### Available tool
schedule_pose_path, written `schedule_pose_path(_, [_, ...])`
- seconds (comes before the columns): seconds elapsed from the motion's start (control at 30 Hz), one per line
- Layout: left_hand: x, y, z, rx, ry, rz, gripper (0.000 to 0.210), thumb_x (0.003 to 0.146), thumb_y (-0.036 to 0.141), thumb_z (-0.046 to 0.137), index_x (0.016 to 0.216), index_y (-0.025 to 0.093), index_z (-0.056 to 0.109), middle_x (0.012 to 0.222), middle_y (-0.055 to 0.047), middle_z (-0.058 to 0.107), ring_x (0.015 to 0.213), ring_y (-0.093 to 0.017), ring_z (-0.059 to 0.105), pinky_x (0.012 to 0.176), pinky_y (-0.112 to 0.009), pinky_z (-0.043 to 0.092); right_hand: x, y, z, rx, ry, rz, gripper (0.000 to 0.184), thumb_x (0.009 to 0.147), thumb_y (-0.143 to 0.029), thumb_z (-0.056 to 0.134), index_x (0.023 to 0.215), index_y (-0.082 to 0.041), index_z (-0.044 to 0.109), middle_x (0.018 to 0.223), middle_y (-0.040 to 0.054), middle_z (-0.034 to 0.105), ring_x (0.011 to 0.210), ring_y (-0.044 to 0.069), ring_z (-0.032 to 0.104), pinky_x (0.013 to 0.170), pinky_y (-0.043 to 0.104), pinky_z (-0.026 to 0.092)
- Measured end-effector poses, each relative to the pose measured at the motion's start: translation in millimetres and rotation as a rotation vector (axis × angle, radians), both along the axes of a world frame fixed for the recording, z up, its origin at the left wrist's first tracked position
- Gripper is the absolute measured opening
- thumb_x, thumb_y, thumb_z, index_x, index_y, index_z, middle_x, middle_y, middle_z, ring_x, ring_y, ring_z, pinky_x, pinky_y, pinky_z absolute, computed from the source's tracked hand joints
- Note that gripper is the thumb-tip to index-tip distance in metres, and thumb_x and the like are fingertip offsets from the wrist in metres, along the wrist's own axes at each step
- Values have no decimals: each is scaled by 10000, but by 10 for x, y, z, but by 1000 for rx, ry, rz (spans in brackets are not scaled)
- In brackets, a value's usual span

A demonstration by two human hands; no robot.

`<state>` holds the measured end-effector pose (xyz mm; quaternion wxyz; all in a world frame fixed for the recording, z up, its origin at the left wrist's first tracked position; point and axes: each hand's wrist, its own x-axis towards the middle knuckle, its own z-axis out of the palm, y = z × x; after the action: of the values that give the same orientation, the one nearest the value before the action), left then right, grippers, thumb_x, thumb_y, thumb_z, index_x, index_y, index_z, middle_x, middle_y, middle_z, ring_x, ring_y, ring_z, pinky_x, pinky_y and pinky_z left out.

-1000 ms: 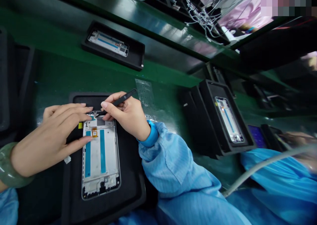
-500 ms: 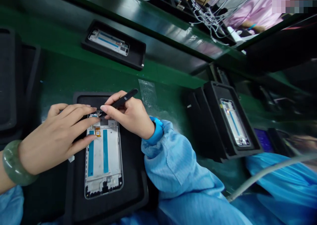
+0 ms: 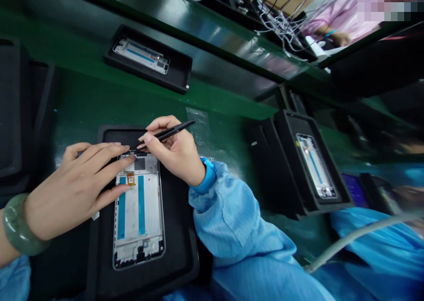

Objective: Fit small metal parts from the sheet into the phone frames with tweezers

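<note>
A phone frame (image 3: 150,217) with two blue adhesive strips lies in a black tray (image 3: 179,257) in front of me. My left hand (image 3: 77,182) reaches over its upper left, fingers stretched and apart, fingertips resting at the top edge and thumb near the orange flex connector (image 3: 131,179). Pinched in my right hand (image 3: 175,153) is a pair of black tweezers (image 3: 172,130), pointing left. Their tips are at the frame's top edge, close to my left fingertips. Whether the tips grip anything is too small to make out.
Another tray (image 3: 180,78) with a phone frame stands at the back. Stacked trays (image 3: 288,159) to the right carry one more frame (image 3: 316,166). Dark trays (image 3: 13,111) stand at the left. Clear plastic film (image 3: 198,126) lies on the green bench. A co-worker's blue sleeve (image 3: 374,235) is at right.
My right hand has shifted slightly up and right, and the tweezers lie at a flatter angle. The dark square on the frame shows more fully. My left hand stays nearly in place.
</note>
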<state>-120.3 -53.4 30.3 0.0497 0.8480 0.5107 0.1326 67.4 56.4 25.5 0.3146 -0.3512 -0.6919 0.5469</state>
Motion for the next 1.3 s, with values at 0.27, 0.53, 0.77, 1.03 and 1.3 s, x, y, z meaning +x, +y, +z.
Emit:
schedule_pose_path(0.27, [3,2,-6,23,2,-1,430,960,437,395,1274,174,528,1311,-126,570,1204,-316,505,893,-491,328,-19,-34,-21,303,-44,24,137,854,-279,574,955,-206,518,881,9,644,797,129,664,694,252,541])
schedule_pose_path(0.53, [6,-13,-10,5,-10,23,432,959,446,392,1269,182,534,1328,-124,558,1202,-320,509,910,-502,331,-27,-71,12,544,-52,25,61,858,-194,562,909,-197,529,869,2,631,781,111,644,697,235,529])
schedule_pose_path(0.77, [7,-20,-39,-16,-27,31,423,962,439,393,1287,200,520,1357,-137,517,1223,-319,494,913,-509,343,-31,-24,-55,341,0,30,141,869,-288,594,941,-194,518,856,2,633,764,103,657,639,206,538])
schedule_pose_path(1.03, [11,-29,-39,5,-20,37,430,958,454,383,1255,185,539,1321,-169,518,1188,-333,515,894,-511,353,-72,-71,24,541,-50,32,33,874,-190,585,878,-185,553,874,-4,640,749,84,643,690,196,541])
schedule_pose_path(1.3, [9,-26,-44,17,-18,45,463,947,474,392,1257,160,534,1308,-172,532,1176,-335,515,888,-499,350,-93,-66,6,500,-44,20,61,873,-203,586,911,-175,547,872,-2,629,726,81,632,671,194,538])
